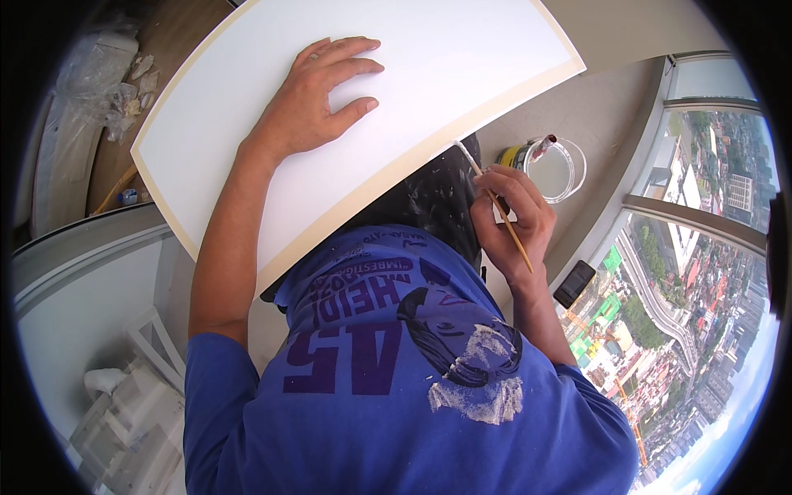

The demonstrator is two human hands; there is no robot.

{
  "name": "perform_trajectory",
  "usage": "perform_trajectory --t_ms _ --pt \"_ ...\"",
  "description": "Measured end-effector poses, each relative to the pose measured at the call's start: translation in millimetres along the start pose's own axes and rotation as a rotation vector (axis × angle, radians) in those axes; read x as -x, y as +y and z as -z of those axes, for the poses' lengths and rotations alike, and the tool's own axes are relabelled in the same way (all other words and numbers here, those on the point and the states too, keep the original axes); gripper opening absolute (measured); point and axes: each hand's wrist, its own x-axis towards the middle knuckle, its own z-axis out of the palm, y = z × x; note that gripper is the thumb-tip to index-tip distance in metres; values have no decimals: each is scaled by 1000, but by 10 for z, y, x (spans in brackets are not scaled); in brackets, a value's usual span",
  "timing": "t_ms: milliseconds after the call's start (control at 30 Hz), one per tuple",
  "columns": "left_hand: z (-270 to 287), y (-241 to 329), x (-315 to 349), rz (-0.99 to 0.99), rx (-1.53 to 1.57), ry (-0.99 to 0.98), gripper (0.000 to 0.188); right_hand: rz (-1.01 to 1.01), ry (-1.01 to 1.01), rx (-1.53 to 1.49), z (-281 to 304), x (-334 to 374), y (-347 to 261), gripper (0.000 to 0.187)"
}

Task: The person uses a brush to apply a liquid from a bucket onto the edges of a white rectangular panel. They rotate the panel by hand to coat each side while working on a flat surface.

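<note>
A large white panel [445,74] with a beige border lies across my lap, slanting up to the right. Resting on its white face, my left hand [309,103] has its fingers and thumb spread. My right hand [516,214] is closed around a thin paintbrush [516,243] with a light wooden handle. The brush's white-coated tip meets or nearly meets the panel's near edge, toward its right part; exact contact is hard to tell. Just beyond my right hand stands a paint can [550,173] with whitish contents and a wire handle. Another brush [544,144] leans on its rim.
A phone [574,284] lies on the ledge by the tall window at right. Crumpled clear plastic [103,70] and debris lie on the wooden floor at far left. A low grey wall [91,247] runs along my left, with pale stacked items [128,429] behind it.
</note>
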Motion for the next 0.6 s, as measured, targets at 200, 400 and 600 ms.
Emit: perform_trajectory --t_ms 200,400,600 --pt "4 14 -10 -7 1 5 38 0 3 8 -16 23 -1 24" --pt "8 -12 -13 12 10 -26 38 -1 -6 -21 -12 16 -29 24" --pt "0 -20 -3 12 15 -23 38 -9 21 7 2 6 19 24"
